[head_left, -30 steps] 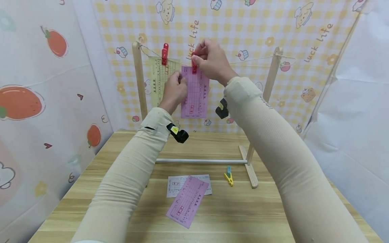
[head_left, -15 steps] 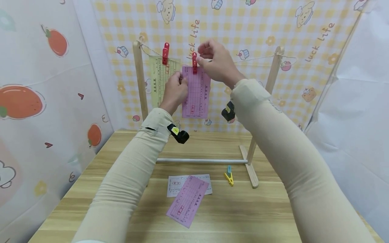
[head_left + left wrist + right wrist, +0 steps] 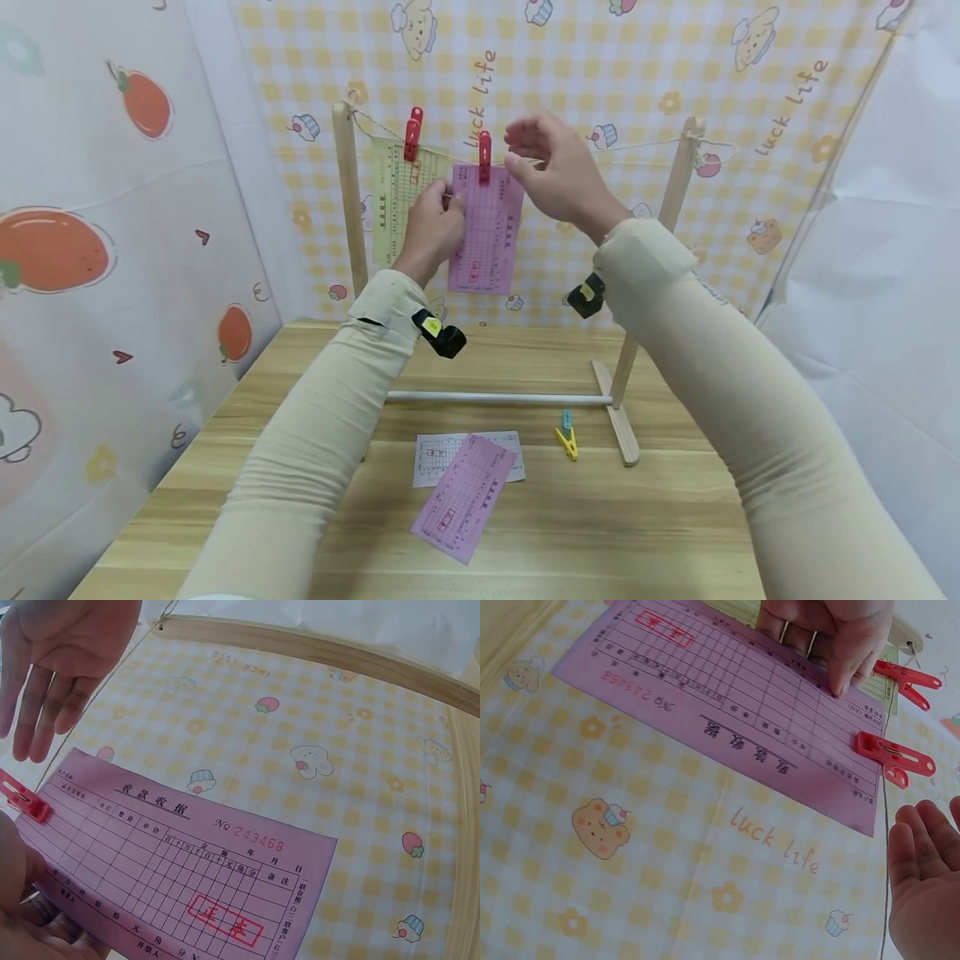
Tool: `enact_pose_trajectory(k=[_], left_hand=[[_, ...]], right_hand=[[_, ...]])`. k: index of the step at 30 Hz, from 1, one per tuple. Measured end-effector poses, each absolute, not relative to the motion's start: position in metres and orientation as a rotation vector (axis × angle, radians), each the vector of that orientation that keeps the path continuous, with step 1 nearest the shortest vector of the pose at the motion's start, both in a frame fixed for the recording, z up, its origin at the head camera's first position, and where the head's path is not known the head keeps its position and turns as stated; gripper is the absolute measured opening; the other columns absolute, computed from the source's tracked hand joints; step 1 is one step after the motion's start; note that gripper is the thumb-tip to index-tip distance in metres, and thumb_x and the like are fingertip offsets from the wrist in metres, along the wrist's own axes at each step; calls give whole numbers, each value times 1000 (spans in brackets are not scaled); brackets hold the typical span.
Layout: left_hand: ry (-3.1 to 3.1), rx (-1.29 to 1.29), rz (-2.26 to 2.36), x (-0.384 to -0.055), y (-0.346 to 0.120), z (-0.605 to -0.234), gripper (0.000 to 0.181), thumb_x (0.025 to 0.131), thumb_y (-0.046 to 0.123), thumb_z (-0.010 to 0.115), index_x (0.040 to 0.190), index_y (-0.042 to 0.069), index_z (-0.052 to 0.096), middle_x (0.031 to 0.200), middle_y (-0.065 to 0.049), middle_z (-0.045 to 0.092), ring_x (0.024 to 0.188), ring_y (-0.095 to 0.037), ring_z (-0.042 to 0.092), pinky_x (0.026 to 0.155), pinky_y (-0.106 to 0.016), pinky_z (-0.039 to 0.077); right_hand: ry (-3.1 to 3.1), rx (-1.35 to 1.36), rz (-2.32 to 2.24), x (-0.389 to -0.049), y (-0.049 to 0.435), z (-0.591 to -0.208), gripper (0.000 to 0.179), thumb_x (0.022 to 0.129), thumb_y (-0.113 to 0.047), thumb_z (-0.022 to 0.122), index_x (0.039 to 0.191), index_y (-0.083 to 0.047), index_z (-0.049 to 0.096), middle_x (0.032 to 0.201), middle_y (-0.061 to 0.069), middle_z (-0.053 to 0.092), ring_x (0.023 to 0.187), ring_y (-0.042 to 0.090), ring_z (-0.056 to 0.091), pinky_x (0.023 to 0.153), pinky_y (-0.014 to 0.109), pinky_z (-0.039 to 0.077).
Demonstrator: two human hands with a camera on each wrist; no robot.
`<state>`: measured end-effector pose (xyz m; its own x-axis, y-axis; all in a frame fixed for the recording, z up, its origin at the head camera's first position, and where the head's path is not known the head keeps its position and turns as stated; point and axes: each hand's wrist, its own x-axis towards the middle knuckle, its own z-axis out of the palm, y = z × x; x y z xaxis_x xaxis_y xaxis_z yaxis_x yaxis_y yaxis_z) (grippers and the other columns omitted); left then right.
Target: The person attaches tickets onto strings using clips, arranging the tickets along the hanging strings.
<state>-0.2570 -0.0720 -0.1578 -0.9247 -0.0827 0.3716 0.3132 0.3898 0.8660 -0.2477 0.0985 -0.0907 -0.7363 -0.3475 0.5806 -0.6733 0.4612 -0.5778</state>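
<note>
A pink receipt slip [image 3: 491,233] hangs upright from a string [image 3: 626,147], fixed at its top by a red clothespin [image 3: 484,157]. My left hand [image 3: 432,225] pinches the slip's left edge, thumb on its printed face in the right wrist view. To the right of the clothespin, apart from it, my right hand [image 3: 562,171] is raised with relaxed fingers and holds nothing. Left of the pink slip hangs a yellow receipt slip [image 3: 388,200] under another red clothespin [image 3: 412,137]; my left hand covers part of it.
Wooden posts [image 3: 678,179] carry the string, with a white bar [image 3: 498,398] low between them. Another pink slip [image 3: 465,500] lies across a white slip [image 3: 427,461] on the wooden table [image 3: 585,533]. A yellow clothespin [image 3: 567,444] and a blue clothespin [image 3: 567,419] lie to the right.
My right hand has let go of the red clothespin on the pink slip and moved right, away from it. My left hand stays at the slip's edge.
</note>
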Motion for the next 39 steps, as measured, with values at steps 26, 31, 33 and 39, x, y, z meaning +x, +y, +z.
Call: enact_pose_trajectory(k=[26, 31, 33, 39], left_hand=[[-2286, -344, -1687, -244, -93, -190, 36, 105, 33, 35, 117, 6, 56, 105, -8, 57, 94, -20, 54, 81, -32, 45], [-2291, -430, -1755, -240, -101, -200, 43, 106, 33, 29, 121, 2, 54, 112, -13, 58, 101, -25, 57, 88, -37, 47], [-2309, -442, -1780, -239, -104, -205, 44, 106, 32, 28, 121, 0, 54, 113, -14, 58, 102, -26, 57, 89, -37, 47], [-2379, -413, -1830, -236, -111, -223, 45, 107, 30, 28, 123, -2, 54, 116, -16, 57, 104, -28, 56, 91, -41, 47]], right_hand=[[-2266, 970, 1536, -235, 138, -150, 35, 101, -5, 44, 134, 7, 44, 138, 20, 50, 125, 31, 50, 105, 37, 38], [-2271, 997, 1534, -232, 145, -163, 36, 102, -9, 43, 133, 9, 44, 136, 21, 51, 122, 34, 51, 102, 43, 40], [-2273, 1003, 1540, -232, 148, -169, 37, 102, -10, 42, 132, 10, 44, 135, 22, 51, 122, 37, 51, 101, 45, 40], [-2321, 993, 1593, -230, 155, -189, 40, 103, -15, 40, 133, 11, 43, 136, 24, 48, 124, 37, 48, 103, 50, 37]])
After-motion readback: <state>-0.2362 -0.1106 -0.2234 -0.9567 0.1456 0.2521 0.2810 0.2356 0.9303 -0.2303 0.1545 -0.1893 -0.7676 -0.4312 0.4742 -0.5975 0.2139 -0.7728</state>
